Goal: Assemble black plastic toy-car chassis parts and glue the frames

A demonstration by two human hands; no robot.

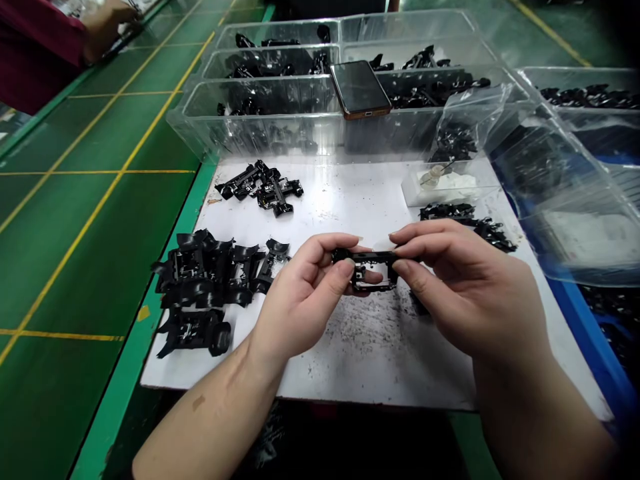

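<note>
Your left hand (pixel 305 300) and right hand (pixel 465 287) grip narrowly, pinching a black plastic frame (pixel 375 257) between them, its long axis running left to right with one end in each hand, above a white board (pixel 350 200), black parts (pixel 200 280) lying left of the grip.

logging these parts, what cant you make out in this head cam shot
All in the head view:
- black plastic frame: partly hidden by the left hand and right hand
- black parts in the clear bin: those behind the phone are hidden
- black parts under the clear plastic bag: blurred by bag and glare
- small clear item: too small to identify
- co-worker's hand: cut off by the top edge
</note>
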